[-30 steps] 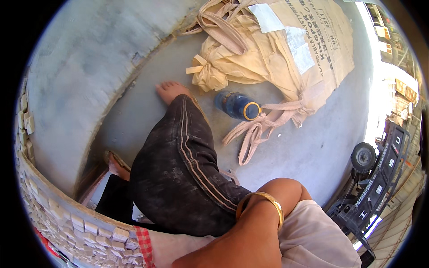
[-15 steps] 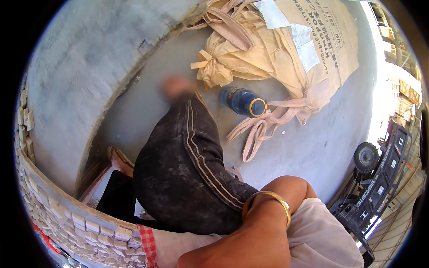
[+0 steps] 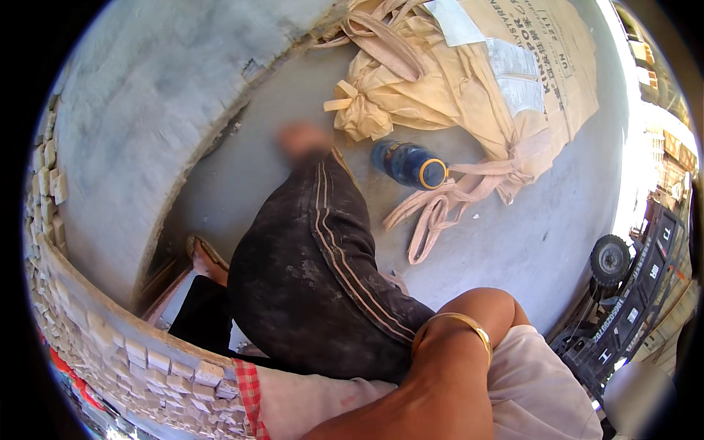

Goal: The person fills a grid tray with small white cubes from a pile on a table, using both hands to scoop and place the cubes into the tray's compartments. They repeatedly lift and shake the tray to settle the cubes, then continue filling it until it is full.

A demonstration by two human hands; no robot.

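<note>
Past the middle, on the grey floor (image 3: 513, 246), the blue bottle (image 3: 411, 164) looks stiff, light and perhaps slippery, best held around its body, while the soft beige sack (image 3: 469, 84) on its right should sag unless lifted by the pinkish straps (image 3: 389, 48). From the left come pale blocks (image 3: 158, 361), a dark-trousered leg (image 3: 308, 249) that may obstruct, one bare arm (image 3: 433, 396) near, and a black vehicle (image 3: 638, 290). Both hands are out of view, so whether they are apart or together I cannot tell.

Blk pale-striped trousers (image 3: 293, 286); blue btl (image 3: 402, 163); tan bag (image 3: 411, 92); gold bangle (image 3: 479, 331)
</note>
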